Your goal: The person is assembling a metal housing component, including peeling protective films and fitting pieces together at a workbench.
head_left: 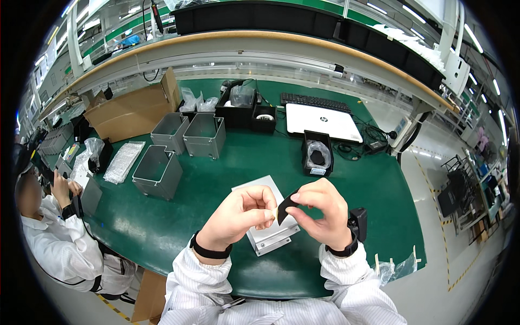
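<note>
A small, thin black pad (285, 206), flat and roughly rectangular with a dull soft-looking surface, was held up above the green table mat (346, 184), tilted so one corner pointed down toward the left. A pale strip showed at its lower left edge, though it was too small to tell what that strip was. The right hand (324, 214) pinched the pad's upper right end between thumb and fingertips. The left hand (241, 214) was curled, its fingertips closed on the pad's lower left edge at the pale strip.

Directly beneath both hands lay a flat silver metal housing (267, 230), rectangular, resting on the mat. Further back stood a black open box (317, 154) holding a clear bag with something dark inside. To the left stood three open grey metal cases (179, 149), and behind them a large brown cardboard box (132, 111). A white closed laptop (322, 120) lay near the back edge beside a black keyboard (316, 101). At the far left, another person in a white coat (59, 244) worked at the same table.
</note>
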`<state>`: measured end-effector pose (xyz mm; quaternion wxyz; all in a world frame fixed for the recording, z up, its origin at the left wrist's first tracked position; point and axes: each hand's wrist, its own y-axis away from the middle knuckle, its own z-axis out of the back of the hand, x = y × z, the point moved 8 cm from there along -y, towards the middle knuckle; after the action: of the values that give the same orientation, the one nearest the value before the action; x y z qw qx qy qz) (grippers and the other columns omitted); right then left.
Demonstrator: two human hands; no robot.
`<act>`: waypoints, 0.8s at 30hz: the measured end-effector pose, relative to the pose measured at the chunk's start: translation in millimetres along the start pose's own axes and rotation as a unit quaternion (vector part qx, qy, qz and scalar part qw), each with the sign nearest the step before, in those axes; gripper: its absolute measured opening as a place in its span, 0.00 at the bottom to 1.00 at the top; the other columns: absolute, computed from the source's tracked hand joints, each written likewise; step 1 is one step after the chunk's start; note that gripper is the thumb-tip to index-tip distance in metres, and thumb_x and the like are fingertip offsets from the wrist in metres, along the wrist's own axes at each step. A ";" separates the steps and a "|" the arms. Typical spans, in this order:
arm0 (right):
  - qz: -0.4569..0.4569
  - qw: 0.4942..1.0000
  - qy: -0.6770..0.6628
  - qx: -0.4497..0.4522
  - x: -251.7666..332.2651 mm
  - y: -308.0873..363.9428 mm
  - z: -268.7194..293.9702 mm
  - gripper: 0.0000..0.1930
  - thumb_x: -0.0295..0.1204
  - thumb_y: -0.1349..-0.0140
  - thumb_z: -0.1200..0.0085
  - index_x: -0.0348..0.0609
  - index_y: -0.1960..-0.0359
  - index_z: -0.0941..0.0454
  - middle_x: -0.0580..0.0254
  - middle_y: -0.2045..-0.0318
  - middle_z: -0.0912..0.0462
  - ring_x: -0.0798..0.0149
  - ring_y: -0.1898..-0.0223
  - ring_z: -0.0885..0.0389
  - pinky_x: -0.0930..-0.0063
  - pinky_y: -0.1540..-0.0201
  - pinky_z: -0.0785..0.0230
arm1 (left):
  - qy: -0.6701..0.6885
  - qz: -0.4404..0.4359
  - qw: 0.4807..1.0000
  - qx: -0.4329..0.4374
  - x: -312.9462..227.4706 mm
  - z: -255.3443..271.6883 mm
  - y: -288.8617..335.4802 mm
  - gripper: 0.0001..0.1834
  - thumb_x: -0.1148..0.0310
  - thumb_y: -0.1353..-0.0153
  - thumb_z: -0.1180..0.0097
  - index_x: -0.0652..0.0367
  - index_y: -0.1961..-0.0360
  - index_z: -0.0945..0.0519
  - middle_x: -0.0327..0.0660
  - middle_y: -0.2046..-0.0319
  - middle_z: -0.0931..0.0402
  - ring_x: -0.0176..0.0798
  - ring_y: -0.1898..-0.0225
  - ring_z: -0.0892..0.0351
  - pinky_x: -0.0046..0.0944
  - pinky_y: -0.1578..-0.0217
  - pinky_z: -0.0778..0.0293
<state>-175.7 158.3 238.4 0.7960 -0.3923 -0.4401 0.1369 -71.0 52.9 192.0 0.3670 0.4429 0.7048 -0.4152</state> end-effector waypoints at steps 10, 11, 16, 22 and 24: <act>0.235 0.933 0.273 0.017 50.1 5.3 -10.7 0.21 0.26 0.63 0.37 0.51 0.60 0.13 0.67 0.55 0.18 0.62 0.62 0.25 0.70 0.63 0.31 | 0.045 0.062 0.996 0.041 14.5 -9.5 -1.5 0.01 0.75 0.39 0.46 0.61 0.67 0.24 0.34 0.74 0.26 0.23 0.75 0.29 0.25 0.73 0.34; 0.235 0.931 0.279 0.015 51.5 6.1 -9.8 0.21 0.26 0.63 0.37 0.51 0.60 0.13 0.67 0.55 0.18 0.62 0.62 0.25 0.70 0.63 0.31 | 0.045 0.063 0.996 0.047 14.4 -11.0 -1.2 0.01 0.75 0.39 0.46 0.61 0.67 0.24 0.34 0.74 0.26 0.23 0.75 0.29 0.25 0.73 0.34; 0.259 0.920 0.293 0.023 66.5 15.2 -2.6 0.17 0.28 0.57 0.37 0.45 0.61 0.15 0.65 0.57 0.17 0.62 0.61 0.23 0.70 0.63 0.30 | 0.123 0.089 0.987 0.057 22.8 -23.3 -4.1 0.04 0.72 0.38 0.45 0.61 0.66 0.26 0.34 0.74 0.26 0.26 0.75 0.28 0.26 0.73 0.33; 0.258 0.936 0.240 -0.010 87.6 34.8 0.8 0.13 0.28 0.52 0.37 0.42 0.62 0.15 0.64 0.59 0.17 0.61 0.61 0.22 0.68 0.63 0.30 | 0.088 0.062 0.992 0.067 23.1 -47.8 12.2 0.18 0.58 0.36 0.36 0.58 0.68 0.29 0.35 0.75 0.28 0.28 0.76 0.32 0.28 0.77 0.36; 0.254 0.930 0.265 -0.025 101.2 48.4 12.7 0.12 0.28 0.49 0.36 0.42 0.62 0.15 0.63 0.59 0.17 0.61 0.60 0.22 0.67 0.62 0.30 | 0.103 0.070 0.987 0.106 30.2 -68.1 11.5 0.15 0.61 0.35 0.38 0.60 0.68 0.29 0.38 0.76 0.28 0.31 0.77 0.31 0.30 0.78 0.35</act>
<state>-121.6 253.3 266.3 0.8122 -0.5329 -0.1019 0.2146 -80.7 127.5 188.6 0.2715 0.5677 0.6580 -0.4135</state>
